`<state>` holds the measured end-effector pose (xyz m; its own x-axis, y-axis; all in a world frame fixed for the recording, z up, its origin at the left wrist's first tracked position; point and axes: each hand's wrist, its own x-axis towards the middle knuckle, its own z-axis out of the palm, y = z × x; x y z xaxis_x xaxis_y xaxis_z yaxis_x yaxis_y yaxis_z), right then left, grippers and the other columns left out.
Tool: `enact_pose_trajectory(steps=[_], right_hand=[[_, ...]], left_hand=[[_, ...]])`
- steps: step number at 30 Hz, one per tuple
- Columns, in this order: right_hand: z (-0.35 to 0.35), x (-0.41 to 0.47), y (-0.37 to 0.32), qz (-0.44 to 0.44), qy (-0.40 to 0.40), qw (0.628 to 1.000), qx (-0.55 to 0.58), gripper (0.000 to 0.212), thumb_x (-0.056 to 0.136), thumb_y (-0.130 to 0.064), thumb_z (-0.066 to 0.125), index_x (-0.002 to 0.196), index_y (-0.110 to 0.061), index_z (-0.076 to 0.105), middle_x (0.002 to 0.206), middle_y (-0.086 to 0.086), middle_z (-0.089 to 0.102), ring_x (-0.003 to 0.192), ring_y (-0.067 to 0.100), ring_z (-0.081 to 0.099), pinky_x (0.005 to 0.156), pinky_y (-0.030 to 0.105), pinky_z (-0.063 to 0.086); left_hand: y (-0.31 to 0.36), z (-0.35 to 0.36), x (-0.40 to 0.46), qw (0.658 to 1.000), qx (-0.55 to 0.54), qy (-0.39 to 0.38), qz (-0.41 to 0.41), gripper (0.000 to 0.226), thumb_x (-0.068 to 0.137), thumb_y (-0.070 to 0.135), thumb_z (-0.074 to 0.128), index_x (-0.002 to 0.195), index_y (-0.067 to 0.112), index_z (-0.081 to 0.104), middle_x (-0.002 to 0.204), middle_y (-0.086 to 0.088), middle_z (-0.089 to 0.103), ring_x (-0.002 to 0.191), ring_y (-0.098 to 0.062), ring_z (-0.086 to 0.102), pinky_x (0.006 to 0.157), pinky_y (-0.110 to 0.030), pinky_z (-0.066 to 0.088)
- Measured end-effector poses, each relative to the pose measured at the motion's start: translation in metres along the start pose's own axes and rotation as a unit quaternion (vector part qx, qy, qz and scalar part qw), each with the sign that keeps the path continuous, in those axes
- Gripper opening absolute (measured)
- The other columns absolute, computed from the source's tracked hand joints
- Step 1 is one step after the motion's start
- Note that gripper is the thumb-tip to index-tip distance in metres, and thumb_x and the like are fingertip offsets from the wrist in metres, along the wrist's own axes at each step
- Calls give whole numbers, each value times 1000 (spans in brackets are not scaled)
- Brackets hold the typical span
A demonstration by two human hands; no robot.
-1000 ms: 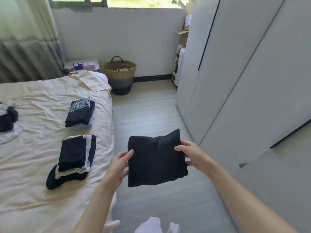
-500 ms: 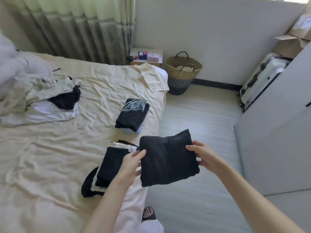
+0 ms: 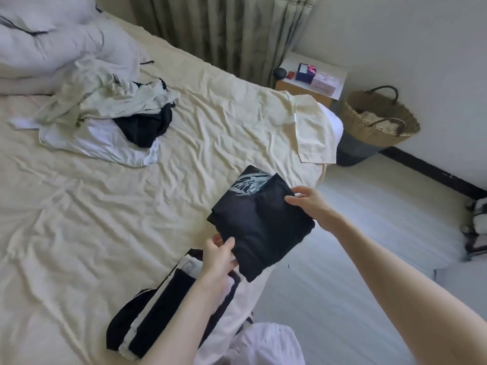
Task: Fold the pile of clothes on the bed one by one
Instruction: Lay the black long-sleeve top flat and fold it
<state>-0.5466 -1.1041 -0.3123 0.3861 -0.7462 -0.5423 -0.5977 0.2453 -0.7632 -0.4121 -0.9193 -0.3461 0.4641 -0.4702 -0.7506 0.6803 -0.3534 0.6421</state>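
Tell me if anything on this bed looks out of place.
The sheet corner near the nightstand has come off, baring the white mattress. An unfolded clothes pile remains.

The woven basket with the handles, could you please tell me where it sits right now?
In the head view the woven basket stands on the floor at upper right, against the wall, between the bedside table and the bed's far corner.
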Motion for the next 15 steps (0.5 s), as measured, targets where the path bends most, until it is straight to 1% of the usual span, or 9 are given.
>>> enact_pose_trajectory(steps=[1, 3, 5, 7, 10, 11, 13, 14, 15], right_hand=[[0, 22, -3, -2, 1, 1000, -3, 12, 87, -21, 66, 85, -32, 65, 101, 3, 68, 89, 19, 65, 70, 26, 49], [2, 59, -9, -13, 0, 1000, -9, 14, 86, -20, 65, 82, -33, 67, 87, -6, 72, 80, 13, 68, 62, 19, 49], [6, 92, -15, -26, 0, 999, -26, 16, 86, -21, 65, 79, -35, 67, 72, -15, 70, 66, 3, 67, 52, 13, 47], [12, 119, -17, -50, -5, 997, -51, 17, 86, -21, 64, 78, -36, 66, 67, -18, 67, 58, -3, 64, 48, 9, 44], [25, 161, -7, -65, -6, 993, -98, 9, 87, -24, 63, 87, -32, 68, 78, -17, 66, 69, 3, 63, 56, 11, 44], [30, 170, -2, -62, 2, 991, -121, 10, 88, -25, 61, 95, -28, 68, 86, -14, 66, 77, 6, 62, 63, 12, 43], [40, 181, 12, -56, 27, 983, -174, 24, 91, -26, 56, 114, -24, 63, 113, -6, 62, 95, 13, 58, 79, 20, 40], [45, 180, 17, -64, 51, 976, -202, 30, 93, -26, 54, 122, -23, 59, 125, -4, 55, 103, 15, 56, 86, 24, 38], [49, 175, 23, -88, 84, 964, -235, 33, 93, -26, 52, 126, -23, 56, 132, -4, 49, 110, 18, 54, 91, 28, 38]], left_hand=[[4, 7, 16, 1000, -5, 11, 10, 26, 94, 4, 53, 119, 3, 49, 104, -9, 60, 81, -19, 65, 60, -31, 55], [10, 17, 44, 999, -16, 20, 31, 28, 93, 5, 54, 120, 7, 48, 109, -8, 60, 89, -20, 65, 64, -30, 54], [14, 24, 69, 998, -34, 31, 43, 26, 93, 6, 54, 118, 8, 49, 107, -7, 60, 89, -17, 64, 61, -28, 54], [13, 28, 90, 997, -56, 42, 37, 26, 93, 8, 56, 118, 8, 49, 109, -9, 60, 93, -19, 64, 62, -28, 56], [0, 31, 123, 994, -84, 64, -7, 29, 92, 7, 56, 120, 5, 50, 114, -15, 60, 101, -27, 63, 75, -38, 57], [-3, 32, 131, 993, -86, 73, -27, 28, 92, 6, 55, 120, 4, 51, 114, -16, 61, 102, -29, 63, 80, -41, 56], [-8, 31, 140, 993, -45, 98, -47, 28, 92, 5, 54, 120, 2, 50, 114, -18, 61, 100, -30, 63, 84, -44, 55], [-9, 31, 142, 993, -1, 112, -29, 29, 92, 5, 54, 120, 1, 48, 113, -17, 61, 97, -29, 63, 82, -42, 56], [-9, 30, 141, 990, 53, 131, 14, 29, 91, 7, 55, 118, 1, 46, 114, -14, 59, 92, -26, 63, 77, -35, 56]])
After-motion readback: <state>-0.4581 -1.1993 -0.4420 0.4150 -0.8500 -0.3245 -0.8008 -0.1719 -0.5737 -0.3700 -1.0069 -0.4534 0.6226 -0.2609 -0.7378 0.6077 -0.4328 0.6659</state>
